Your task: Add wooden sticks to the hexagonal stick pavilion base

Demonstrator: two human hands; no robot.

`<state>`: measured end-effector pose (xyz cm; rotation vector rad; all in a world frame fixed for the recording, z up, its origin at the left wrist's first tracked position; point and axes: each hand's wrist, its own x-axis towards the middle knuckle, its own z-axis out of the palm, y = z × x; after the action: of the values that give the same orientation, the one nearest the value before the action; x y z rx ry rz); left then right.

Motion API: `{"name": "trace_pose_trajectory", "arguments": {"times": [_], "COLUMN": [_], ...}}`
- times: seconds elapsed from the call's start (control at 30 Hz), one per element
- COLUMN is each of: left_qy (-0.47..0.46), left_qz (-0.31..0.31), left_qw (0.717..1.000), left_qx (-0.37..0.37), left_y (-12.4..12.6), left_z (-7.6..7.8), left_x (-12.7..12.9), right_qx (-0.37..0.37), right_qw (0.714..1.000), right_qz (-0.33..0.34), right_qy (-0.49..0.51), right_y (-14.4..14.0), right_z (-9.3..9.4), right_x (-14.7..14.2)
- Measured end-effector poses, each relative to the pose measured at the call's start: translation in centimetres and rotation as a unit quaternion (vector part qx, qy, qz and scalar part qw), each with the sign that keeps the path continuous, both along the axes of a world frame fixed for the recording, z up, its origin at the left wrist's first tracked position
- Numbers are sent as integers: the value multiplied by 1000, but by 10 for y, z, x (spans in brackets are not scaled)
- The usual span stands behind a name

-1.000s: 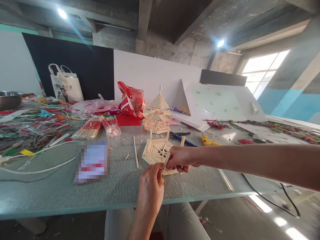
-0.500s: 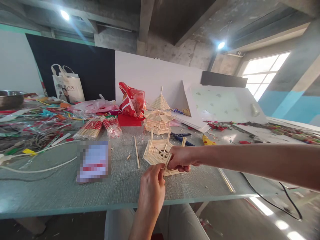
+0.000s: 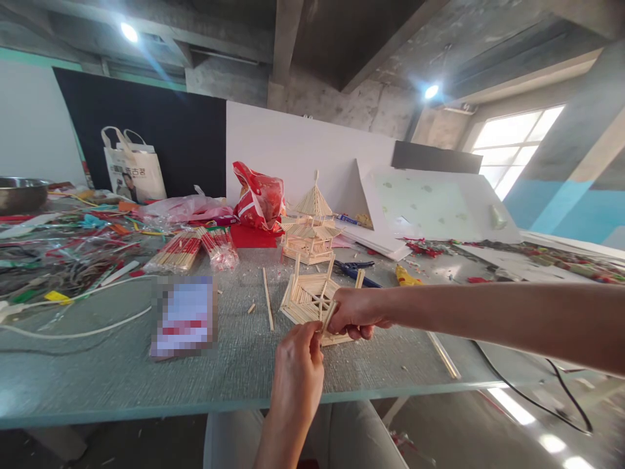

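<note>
A person seated at a grey-green table (image 3: 97, 365) works on a small stick frame (image 3: 308, 298) that sits near the table's front edge, just right of centre. The right hand (image 3: 355, 311) reaches in from the right and rests against the frame's near right corner, fingers curled together around the base. The left hand (image 3: 297, 365) rises from below, its thumb and fingertips pinched on the lower end of a thin wooden stick (image 3: 327, 316) that leans up against the frame, right between the two hands.

Just behind the frame stands a finished stick pagoda (image 3: 311, 221) with a pointed roof. A loose stick (image 3: 267, 306) lies flat on the table to the left of the frame, and a blurred card (image 3: 184, 315) lies further left. Bundles of red-wrapped chopsticks (image 3: 193, 249) rest farther back on the left, beside a heap of wrappers and a white cable (image 3: 73, 333). A red plastic bag (image 3: 258, 202) stands behind them, and a white tote bag (image 3: 133, 168) leans against the dark board at the far left. Blue-handled pliers (image 3: 359, 270) and a yellow tool (image 3: 405, 277) lie to the right of the pagoda, near white boards propped at the back.
</note>
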<state>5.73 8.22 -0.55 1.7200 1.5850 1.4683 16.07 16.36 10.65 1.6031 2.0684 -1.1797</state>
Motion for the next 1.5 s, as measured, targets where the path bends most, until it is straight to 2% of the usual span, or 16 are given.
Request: {"name": "trace_pose_trajectory", "arguments": {"times": [1.5], "left_qy": [9], "left_qz": [3], "left_qw": [1000], "left_qx": [1], "left_y": [-2], "left_z": [3], "left_x": [0], "right_qx": [11], "right_qw": [1000], "right_qz": [-5], "right_qy": [-24], "right_y": [-2], "right_z": [6], "right_x": [-2]}}
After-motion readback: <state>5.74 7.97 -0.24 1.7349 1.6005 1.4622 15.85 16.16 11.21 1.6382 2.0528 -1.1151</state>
